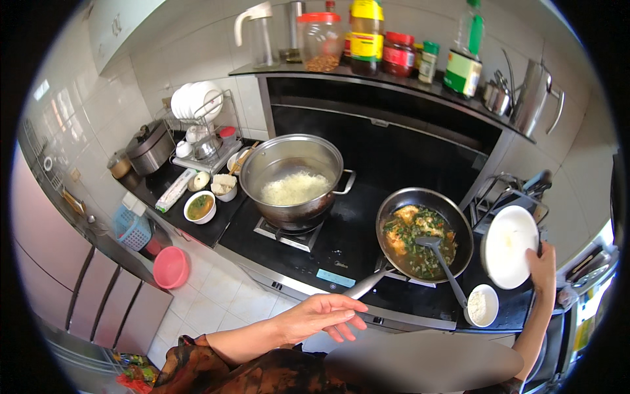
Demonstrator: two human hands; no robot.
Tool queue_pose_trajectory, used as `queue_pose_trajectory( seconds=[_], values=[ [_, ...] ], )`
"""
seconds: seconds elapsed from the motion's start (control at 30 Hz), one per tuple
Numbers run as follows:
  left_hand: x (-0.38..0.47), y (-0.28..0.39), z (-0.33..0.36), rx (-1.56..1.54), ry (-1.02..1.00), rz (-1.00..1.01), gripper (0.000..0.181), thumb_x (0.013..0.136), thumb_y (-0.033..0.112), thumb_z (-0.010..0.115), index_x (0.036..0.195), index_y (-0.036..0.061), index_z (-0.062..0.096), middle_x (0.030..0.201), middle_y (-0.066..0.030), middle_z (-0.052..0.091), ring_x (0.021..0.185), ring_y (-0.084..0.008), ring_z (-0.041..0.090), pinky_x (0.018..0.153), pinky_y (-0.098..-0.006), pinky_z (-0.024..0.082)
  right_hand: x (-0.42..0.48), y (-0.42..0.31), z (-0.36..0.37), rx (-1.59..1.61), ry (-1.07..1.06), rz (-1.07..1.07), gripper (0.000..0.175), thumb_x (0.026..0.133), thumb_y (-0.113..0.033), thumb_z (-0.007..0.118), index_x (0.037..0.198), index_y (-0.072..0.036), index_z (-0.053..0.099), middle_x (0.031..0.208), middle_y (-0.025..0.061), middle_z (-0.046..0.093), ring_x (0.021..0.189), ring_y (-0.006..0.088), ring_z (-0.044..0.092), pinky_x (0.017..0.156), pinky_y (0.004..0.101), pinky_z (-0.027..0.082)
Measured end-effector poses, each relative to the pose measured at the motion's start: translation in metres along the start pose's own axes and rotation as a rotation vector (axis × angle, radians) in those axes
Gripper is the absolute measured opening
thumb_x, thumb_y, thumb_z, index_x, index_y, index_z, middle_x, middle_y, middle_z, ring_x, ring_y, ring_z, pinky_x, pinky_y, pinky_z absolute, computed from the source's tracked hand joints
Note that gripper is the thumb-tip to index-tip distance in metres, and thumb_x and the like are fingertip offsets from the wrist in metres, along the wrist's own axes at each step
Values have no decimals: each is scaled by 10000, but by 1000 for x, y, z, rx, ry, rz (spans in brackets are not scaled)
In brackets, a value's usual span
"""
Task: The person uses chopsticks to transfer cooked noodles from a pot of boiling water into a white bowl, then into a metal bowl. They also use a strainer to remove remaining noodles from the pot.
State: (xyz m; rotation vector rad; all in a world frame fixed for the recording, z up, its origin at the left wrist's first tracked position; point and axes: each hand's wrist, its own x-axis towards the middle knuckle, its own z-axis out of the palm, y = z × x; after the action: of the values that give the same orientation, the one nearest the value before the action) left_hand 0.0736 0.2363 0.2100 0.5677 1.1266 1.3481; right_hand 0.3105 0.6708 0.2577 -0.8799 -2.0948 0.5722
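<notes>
My right hand (540,266) grips the rim of a white bowl (511,246), whose white inside shows a small yellowish residue. My left hand (325,317) hangs in front of the cooktop with its fingers apart, near the frying pan's handle (366,285), holding nothing. The frying pan (384,216) stands on the right burner with egg and chopped greens (425,221) in liquid. A grey spatula (445,266) rests in it, its handle reaching to a small white bowl of white powder (476,305). On the left burner a large steel pot (290,214) holds pale noodle-like strands (295,188).
Left of the pot stand a small bowl of soup (200,207), a bowl of white chunks (224,187), a dish rack (206,157) and a pressure cooker (150,147). Bottles and jars line the shelf (305,74). A pink basin (171,267) is on the floor.
</notes>
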Motion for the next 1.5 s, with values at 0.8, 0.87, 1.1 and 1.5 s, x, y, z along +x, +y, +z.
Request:
queue_pose_trajectory(
  seconds=[0.8,0.87,1.1,1.5],
  values=[
    [-181,-42,-196,-601,434,380,593,817,239,548,1311,-3,327,1260,-161,472,1162,-287,468,992,-430,365,-115,-432,246,147,-838,-336,346,927,-264,478,860,51,605,744,110,644,483,123,556,456,250,448],
    [-192,-48,-208,-659,521,418,598,814,240,562,1310,-1,330,1248,-156,481,1157,-268,474,981,-406,377,-97,-438,244,388,-630,-331,367,943,-275,438,901,46,613,798,98,640,578,133,573,548,268,468],
    [-199,-13,-222,-595,794,495,709,761,335,596,1332,29,308,1278,-162,454,1173,-308,449,987,-439,361,-31,-407,270,676,-413,-319,459,952,-333,386,792,33,612,617,42,552,473,71,478,438,203,364],
    [-171,27,-271,-574,771,484,721,763,348,588,1334,15,301,1279,-178,447,1165,-322,456,980,-442,371,25,-363,459,182,-671,-387,229,818,-210,627,886,8,652,735,184,640,651,273,625,620,333,487]
  ],
)
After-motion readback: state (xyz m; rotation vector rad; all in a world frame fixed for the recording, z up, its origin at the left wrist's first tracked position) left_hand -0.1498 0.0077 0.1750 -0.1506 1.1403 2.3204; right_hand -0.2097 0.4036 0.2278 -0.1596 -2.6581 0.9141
